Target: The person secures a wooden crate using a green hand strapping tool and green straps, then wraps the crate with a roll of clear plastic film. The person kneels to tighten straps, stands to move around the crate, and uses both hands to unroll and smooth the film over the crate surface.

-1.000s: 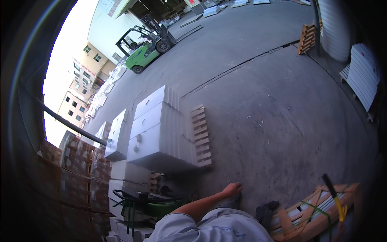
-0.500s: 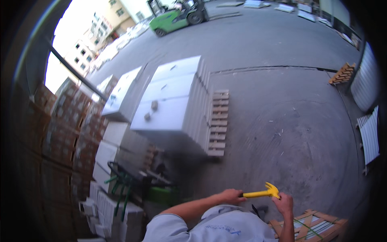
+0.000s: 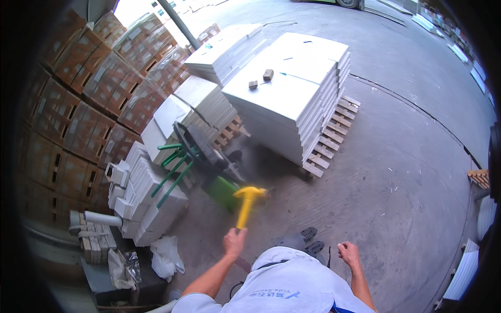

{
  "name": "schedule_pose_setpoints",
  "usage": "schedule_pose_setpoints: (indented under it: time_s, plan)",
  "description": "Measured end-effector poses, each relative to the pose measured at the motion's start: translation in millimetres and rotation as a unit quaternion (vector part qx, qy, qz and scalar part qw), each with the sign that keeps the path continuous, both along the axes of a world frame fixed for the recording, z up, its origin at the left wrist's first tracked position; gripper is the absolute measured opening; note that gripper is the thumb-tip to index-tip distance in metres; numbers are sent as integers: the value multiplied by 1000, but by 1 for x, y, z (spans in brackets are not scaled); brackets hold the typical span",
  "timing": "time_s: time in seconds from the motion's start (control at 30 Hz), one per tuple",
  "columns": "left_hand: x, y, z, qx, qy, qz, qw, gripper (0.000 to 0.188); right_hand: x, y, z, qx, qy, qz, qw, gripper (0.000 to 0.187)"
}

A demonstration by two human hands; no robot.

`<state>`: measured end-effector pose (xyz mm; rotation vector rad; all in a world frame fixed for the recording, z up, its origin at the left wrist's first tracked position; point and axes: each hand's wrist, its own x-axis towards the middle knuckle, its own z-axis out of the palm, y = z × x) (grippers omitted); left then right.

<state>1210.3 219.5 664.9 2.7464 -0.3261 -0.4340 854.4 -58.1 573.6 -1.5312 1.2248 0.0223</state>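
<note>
In my left hand (image 3: 235,241) is a yellow claw hammer (image 3: 246,202), gripped by the end of its handle. Its head points up and away from me, slightly blurred, in front of a green pallet truck (image 3: 222,192) with a dark handle. Off to the right of my body, my right hand (image 3: 349,253) has its fingers curled in, and nothing shows in it. A thin dark cord or strap hangs between that hand and my shoes (image 3: 312,241).
Ahead, white slabs (image 3: 284,99) are stacked on a wooden pallet (image 3: 331,134), with two small blocks (image 3: 267,74) on top. Boxed pallets (image 3: 86,112) line the left. White pieces (image 3: 148,201) and plastic bags (image 3: 167,257) lie nearer. Part of a forklift (image 3: 348,3) shows far off.
My right hand has let go of the hammer's head and moved apart. The hammer has swung upright and left in my left hand. My view has turned left.
</note>
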Motion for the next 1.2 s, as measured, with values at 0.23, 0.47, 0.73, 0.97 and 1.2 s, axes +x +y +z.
schedule_pose_setpoints:
  time_s: [0.23, 0.47, 0.73, 0.97, 1.2]
  plan:
    - [108, 71, 7, 78, -151, 192, 967, 47, -29, 15, -31, 75, 27, -35, 996, 31]
    - [236, 64, -1, 158, -150, 135, 966, 42, -39, 27, -54, 121, 26, -193, 973, 27]
    - [354, 81, -61, 98, -231, -210, 945, 25, -9, 104, -85, 199, 46, -378, 903, 30]
    - [295, -71, -67, -113, -200, -433, 872, 33, 22, 185, -87, 175, 30, -381, 907, 44]
    - [109, -258, -89, -161, 40, -717, 677, 31, 20, 245, -76, 161, 1, -587, 794, 33]
